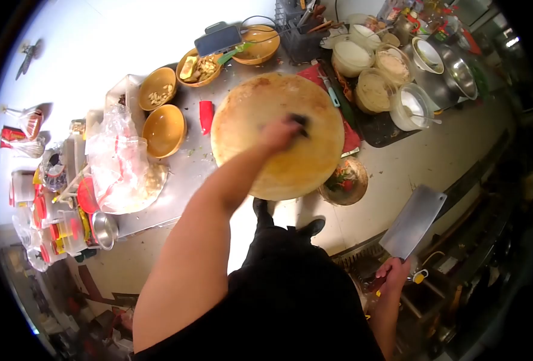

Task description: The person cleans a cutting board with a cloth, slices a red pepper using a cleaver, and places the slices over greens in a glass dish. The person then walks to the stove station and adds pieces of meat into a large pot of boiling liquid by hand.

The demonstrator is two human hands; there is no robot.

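My left hand (278,132) reaches out over a thick round wooden chopping board (242,99). Its fingers close on a small dark thing (301,124), smeared by motion, whose kind I cannot make out. Off to the right and low, my right hand (394,274) grips the handle of a broad cleaver (413,221), its blade pointing up and away. The cleaver is held clear of the board. A red object (205,117) lies just left of the board, and a bowl of vegetable pieces (346,180) sits at its lower right.
Wooden bowls (164,130), some with food, line the left and back of the metal counter. Clear plastic bags (117,156) stand left. To the right, a light-blue-handled tool (331,93) lies near a red cloth (352,141), beside tubs of pale contents (374,90).
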